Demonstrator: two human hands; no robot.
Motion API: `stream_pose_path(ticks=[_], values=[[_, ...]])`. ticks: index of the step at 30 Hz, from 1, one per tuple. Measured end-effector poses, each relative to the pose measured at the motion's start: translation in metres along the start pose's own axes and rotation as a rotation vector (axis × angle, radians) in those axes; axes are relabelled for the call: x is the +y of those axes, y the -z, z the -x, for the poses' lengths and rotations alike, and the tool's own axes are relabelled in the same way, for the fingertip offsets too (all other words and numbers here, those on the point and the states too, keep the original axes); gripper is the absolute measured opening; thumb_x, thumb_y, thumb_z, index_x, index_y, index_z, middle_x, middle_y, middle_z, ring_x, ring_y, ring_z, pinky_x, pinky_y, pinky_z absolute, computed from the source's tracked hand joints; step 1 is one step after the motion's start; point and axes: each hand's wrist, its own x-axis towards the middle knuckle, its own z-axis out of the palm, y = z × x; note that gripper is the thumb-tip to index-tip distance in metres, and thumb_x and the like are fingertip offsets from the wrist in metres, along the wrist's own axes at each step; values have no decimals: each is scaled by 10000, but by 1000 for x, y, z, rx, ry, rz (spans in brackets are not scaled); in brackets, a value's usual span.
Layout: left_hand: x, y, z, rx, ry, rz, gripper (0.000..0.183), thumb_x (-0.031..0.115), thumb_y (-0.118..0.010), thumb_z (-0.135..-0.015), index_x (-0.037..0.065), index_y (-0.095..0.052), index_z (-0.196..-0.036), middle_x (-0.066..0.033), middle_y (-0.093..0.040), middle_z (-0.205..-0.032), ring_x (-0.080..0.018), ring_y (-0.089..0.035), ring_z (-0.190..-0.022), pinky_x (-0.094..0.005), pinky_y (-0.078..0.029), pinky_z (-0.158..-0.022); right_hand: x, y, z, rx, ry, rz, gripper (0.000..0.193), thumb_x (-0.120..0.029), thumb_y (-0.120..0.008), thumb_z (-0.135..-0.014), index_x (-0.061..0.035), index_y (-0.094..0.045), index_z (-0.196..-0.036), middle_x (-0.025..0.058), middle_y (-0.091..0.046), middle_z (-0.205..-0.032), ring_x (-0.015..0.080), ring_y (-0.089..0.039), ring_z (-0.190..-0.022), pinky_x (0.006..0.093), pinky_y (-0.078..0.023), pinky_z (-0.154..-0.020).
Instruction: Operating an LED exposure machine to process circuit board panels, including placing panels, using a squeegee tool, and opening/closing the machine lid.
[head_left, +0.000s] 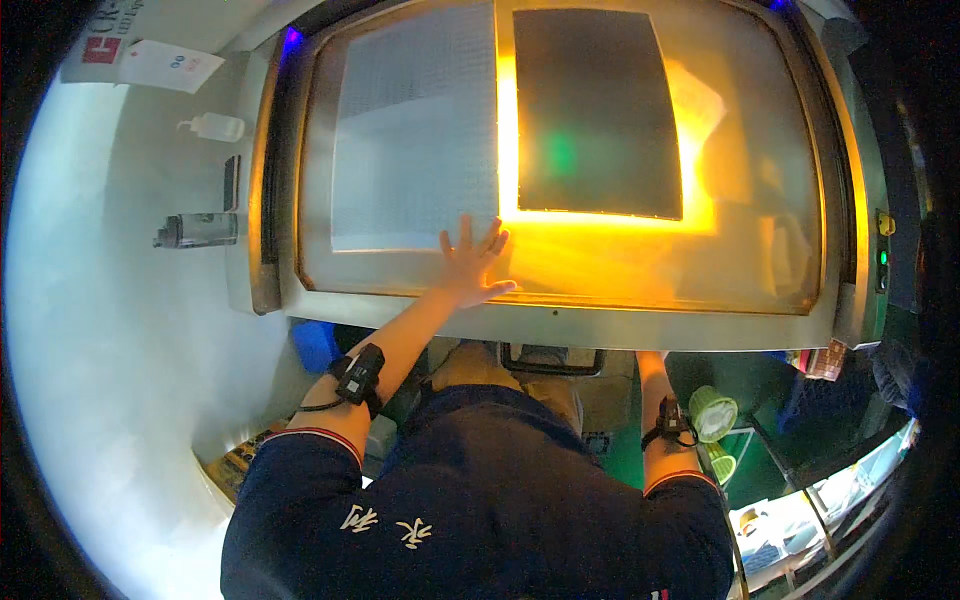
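My left hand (470,268) lies with its fingers spread on the glass-like bed of a large framed machine (650,325). Its fingertips reach the lower right corner of a pale grey sheet (415,130). To the right, a dark rectangular sheet (600,120) is edged by bright yellow-orange light glowing through the bed. A green spot shows on its surface. My right forearm (655,385) runs forward beneath the machine's front edge, which hides the right hand. What that hand touches is not visible.
A white squeeze bottle (217,126), a dark flat object (232,183) and a clear bottle (200,230) are on the left. Small buttons (883,257) sit on the right side. Under the front edge are a black handle (555,370), a blue box (316,345) and a green basket (714,414).
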Motion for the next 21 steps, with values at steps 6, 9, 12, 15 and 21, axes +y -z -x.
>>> stream_pose_path(ticks=[6, 9, 12, 15, 21], values=[[3, 17, 0, -40, -58, 40, 938, 751, -460, -842, 187, -234, -1557, -19, -40, -1651, -490, -6, -1468, -782, -73, -1061, -25, 15, 45, 128, -11, -178, 382, -227, -543, -929, -19, -592, -1246, 176, -605, -1277, 374, -527, -1212, 432, -394, -1050], [-15, 13, 5, -24, -82, 95, 849, 721, -432, -879, 202, -296, -1538, -11, -74, -1647, -467, -41, -1474, -777, -109, -1068, -64, 52, 70, -71, 38, 344, 365, -137, -570, -875, -52, -613, -1227, 158, -634, -1238, 361, -565, -1178, 438, -453, -980], [-55, 8, 16, 71, -67, 59, 772, 645, -440, -920, 203, -295, -1536, -23, -87, -1645, -464, -50, -1475, -762, -100, -1082, -99, 66, 129, 10, -320, -223, 350, -47, -565, -816, -117, -648, -1149, 191, -693, -1036, 378, -667, -968, 468, -533, -797], [-96, -6, 10, 232, 264, 173, 720, 591, -438, -943, 222, -278, -1540, -54, -88, -1644, -444, -66, -1480, -750, -70, -1094, -38, -33, 245, 58, -716, -667, 174, -77, -627, -728, 15, -643, -875, 155, -658, -723, 240, -656, -635, 428, -510, -572], [-236, -40, 78, 302, 588, 150, 728, 649, -325, -956, 282, -179, -1567, -65, -78, -1644, -428, -72, -1484, -710, -17, -1121, -82, -48, 389, 272, -795, -981, 176, -18, -576, -681, -41, -593, -855, 19, -537, -684, 204, -538, -605, 340, -446, -567]])
